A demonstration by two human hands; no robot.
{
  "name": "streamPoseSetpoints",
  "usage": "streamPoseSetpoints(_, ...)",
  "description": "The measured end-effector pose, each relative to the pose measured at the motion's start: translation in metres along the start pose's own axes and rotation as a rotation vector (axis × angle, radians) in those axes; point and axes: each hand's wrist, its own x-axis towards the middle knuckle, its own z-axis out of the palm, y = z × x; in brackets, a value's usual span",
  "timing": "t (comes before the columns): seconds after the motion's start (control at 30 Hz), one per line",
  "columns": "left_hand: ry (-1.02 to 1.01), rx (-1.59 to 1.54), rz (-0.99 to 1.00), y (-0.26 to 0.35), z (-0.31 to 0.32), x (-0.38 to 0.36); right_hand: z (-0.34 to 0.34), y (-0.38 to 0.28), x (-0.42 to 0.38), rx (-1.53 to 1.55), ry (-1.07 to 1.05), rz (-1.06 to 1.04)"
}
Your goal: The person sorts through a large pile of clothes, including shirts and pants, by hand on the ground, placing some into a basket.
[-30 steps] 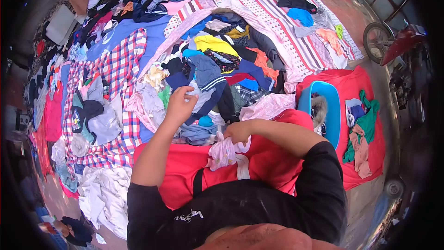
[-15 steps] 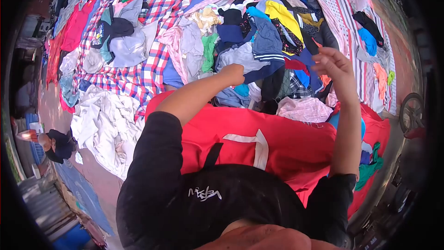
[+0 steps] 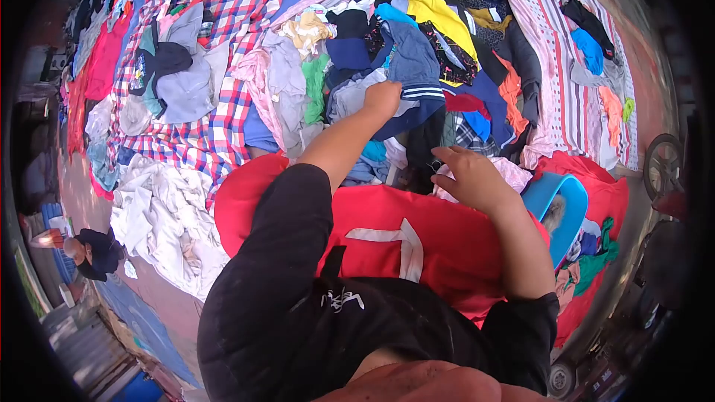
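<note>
Two grips: left hand [image 3: 383, 101] narrow beside striped cloth [image 3: 421, 92], right hand [image 3: 477, 180] wide at near edge of clothes pile [image 3: 445, 21].

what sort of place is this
Probably an outdoor yard or roadside spot full of loose clothes: a big clothes heap lies by a checked sheet spread out, a white pile sits to the left, and a spoked wheel stands at the right.

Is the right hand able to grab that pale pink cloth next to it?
Probably yes. The right hand is open, right by the pale pink cloth, and nothing seems in the way.
</note>
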Motion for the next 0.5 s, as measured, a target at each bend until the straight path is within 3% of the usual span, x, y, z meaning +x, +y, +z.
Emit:
streamPoseSetpoints(0.1,0.130,-0.179,-0.164,0.032,-0.024,0.000,0.000,0.008,-0.001,-0.053,0.027,0.116)
streamPoseSetpoints(0.2,0.262,-0.394,-0.108,0.079,-0.059,-0.012,-0.008,0.013,0.004,-0.104,0.078,0.305)
streamPoseSetpoints(0.23,0.328,-0.448,-0.015,0.098,-0.071,-0.019,-0.012,0.012,0.004,-0.113,0.099,0.364)
streamPoseSetpoints(0.37,0.555,-0.648,0.477,0.174,-0.133,-0.050,0.020,0.047,0.022,-0.192,0.697,0.192)
streamPoseSetpoints(0.4,0.556,-0.667,0.514,0.182,-0.149,-0.059,0.011,0.043,0.024,-0.055,0.810,0.194)
streamPoseSetpoints(0.5,0.589,-0.736,0.572,0.189,-0.168,-0.088,-0.016,0.060,0.026,0.397,0.746,0.082)
